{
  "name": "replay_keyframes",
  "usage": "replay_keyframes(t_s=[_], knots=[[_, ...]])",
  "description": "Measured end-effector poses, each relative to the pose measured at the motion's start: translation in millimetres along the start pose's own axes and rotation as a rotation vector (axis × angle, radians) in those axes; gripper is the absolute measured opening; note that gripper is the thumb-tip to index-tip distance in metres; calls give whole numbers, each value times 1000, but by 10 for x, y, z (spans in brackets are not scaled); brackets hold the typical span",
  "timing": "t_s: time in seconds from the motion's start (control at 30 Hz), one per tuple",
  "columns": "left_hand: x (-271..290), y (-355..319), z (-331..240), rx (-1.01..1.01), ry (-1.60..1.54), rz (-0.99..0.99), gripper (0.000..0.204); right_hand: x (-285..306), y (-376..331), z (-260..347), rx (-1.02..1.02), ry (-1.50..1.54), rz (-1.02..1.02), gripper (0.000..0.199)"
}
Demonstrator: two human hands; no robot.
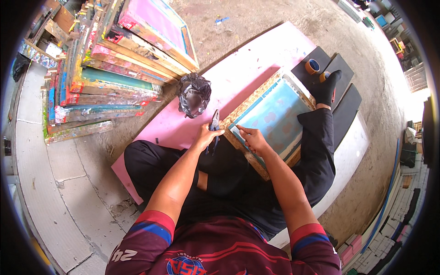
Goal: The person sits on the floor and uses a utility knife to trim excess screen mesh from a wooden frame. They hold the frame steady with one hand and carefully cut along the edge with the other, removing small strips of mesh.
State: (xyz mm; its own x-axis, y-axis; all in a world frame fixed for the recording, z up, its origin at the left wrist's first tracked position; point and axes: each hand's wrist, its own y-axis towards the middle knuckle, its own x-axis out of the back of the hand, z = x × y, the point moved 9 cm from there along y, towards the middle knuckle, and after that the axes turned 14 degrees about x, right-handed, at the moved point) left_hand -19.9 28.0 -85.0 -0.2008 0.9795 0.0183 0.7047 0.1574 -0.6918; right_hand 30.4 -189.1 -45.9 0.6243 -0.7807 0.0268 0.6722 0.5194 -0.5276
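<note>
A wooden screen-printing frame (250,98) with blue, blotchy mesh (279,114) leans across my lap and right leg. My left hand (205,137) is closed around a pair of pliers (215,120), jaws pointing up and away from me, just beside the frame's left corner. On that corner my right hand (253,139) is pinched together at the inner edge of the wood, where the mesh border meets it. Whatever lies between its fingertips is too small to make out. A crumpled black plastic bag (194,95), its mouth gaping, stands beyond the pliers.
Under me lies a pink board (156,121). Stacked paint-stained screen frames (123,68) rise at the far left. Two tape rolls, one an orange-brown roll (312,66), sit on dark pads (346,112) near my right foot (327,89). Concrete floor (247,23) surrounds the board.
</note>
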Motion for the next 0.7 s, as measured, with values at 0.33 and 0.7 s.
replay_keyframes(t_s=[0.33, 0.7], knots=[[21, 30, -1, -71, -95, -28, 59, -29, 21, -81, -58, 137, 77, 51], [41, 9, 0, -12, -90, -4, 57, 10, 12, 65, 243, -335, -118, 36]])
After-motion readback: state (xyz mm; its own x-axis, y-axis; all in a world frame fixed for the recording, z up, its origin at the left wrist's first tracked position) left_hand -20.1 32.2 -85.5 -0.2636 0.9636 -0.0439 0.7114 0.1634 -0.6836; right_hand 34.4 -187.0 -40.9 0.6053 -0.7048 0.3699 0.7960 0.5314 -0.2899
